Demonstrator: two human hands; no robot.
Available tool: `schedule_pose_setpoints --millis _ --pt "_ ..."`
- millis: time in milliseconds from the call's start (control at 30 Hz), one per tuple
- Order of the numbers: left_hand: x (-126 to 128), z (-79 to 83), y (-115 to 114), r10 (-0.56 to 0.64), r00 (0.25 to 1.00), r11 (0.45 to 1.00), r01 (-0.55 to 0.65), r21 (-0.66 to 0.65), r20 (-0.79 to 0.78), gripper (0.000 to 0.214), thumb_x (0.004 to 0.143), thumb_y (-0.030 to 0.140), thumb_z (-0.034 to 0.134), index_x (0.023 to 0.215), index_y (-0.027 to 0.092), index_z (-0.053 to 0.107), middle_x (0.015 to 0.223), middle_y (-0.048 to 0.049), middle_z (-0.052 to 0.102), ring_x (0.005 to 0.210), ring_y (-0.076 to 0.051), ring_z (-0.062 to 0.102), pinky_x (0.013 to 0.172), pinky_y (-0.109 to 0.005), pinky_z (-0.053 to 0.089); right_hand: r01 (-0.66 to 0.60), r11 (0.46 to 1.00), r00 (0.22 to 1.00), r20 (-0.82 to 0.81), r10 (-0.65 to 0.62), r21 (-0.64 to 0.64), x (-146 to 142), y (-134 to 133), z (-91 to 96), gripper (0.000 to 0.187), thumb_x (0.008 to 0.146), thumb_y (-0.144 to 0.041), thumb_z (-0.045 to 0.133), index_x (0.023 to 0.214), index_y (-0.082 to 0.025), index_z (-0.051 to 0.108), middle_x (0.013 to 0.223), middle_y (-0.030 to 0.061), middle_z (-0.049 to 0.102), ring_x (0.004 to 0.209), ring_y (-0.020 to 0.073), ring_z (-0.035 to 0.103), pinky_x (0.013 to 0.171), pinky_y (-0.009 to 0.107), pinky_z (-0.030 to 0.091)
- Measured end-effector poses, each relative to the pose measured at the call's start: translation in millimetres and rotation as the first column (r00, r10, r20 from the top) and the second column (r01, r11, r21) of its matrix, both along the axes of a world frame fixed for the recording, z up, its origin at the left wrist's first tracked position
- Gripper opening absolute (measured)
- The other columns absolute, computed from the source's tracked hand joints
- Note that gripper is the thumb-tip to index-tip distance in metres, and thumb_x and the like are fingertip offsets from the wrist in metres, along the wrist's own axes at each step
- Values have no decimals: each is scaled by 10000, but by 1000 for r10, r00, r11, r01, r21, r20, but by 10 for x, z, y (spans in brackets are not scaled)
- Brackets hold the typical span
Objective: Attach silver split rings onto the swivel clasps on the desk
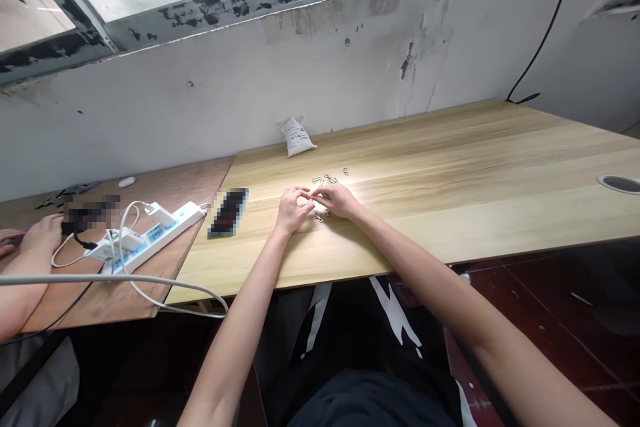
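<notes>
Fingers of the left hand (291, 211) and right hand (339, 200) curl together, thumbs and forefingers nearly closed at the tips; from where I watch, I cannot tell whether they grip anything. Small metal clasps (329, 179) lie on the table (450, 173) just beyond them, others nearer me. A white packet (297, 137) sits near the wall (240, 90); a power strip (188, 216) lies left.

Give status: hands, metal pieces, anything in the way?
Left hand, right hand meeting at fingertips; anything held too small to tell. Small metal pieces loose around them on tabletop. Dark device off left, seemingly not in the way.
</notes>
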State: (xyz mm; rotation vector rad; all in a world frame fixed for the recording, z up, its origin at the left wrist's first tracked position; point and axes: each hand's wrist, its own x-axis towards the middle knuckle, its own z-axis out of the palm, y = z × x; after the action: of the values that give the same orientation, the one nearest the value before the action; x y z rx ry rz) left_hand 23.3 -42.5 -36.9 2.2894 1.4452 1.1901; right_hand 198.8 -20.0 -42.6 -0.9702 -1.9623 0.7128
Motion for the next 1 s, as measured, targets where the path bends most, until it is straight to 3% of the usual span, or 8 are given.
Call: schedule_pose_setpoints --millis 200,467,633,800,1000 --pt "-35 15 7 -15 1000 1000 15 4 28 29 808 214 652 802 220 679 1013 -47 687 1038 -237 594 961 -417 443 -1 1000 1000 -27 1 -9 37 -42 44 265 857 -408 625 851 -183 763 628 14 620 598 127 485 569 235 294" --pt "-48 43 -6 -56 998 998 55 28 37 52 839 225 637 831 224 689 1009 -52 683 1025 -219 595 952 -390 452 -83 995 991 -112 76 -59 42 -26 57 409 855 -515 580 902 -149 758 745 65 705 645 153 567 583 249 393" --pt "-37 46 -10 -49 999 999 48 25 18 44 832 223 634 815 221 675 1011 -48 680 1027 -224 590 954 -396 444 -100 992 992 -83 93 -79 32 -35 79 350 867 -430 568 922 -138 754 799 67 728 669 158 591 595 252 421" --pt "-19 31 -6 -19 1000 1000 19 13 -16 49 794 182 646 761 216 658 1004 -40 675 1027 -234 581 969 -408 421 -12 998 1000 27 14 -69 13 -13 60 289 881 -270 500 1003 -158 737 790 48 709 691 166 591 646 268 439" --pt "-23 -6 11 19 998 1000 -19 0 -57 76 771 168 650 717 214 623 1020 -32 668 1035 -233 581 987 -407 409 80 997 987 138 -80 8 42 23 -11 406 863 -105 449 1208 -210 635 1190 89 642 988 225 589 832 331 448"
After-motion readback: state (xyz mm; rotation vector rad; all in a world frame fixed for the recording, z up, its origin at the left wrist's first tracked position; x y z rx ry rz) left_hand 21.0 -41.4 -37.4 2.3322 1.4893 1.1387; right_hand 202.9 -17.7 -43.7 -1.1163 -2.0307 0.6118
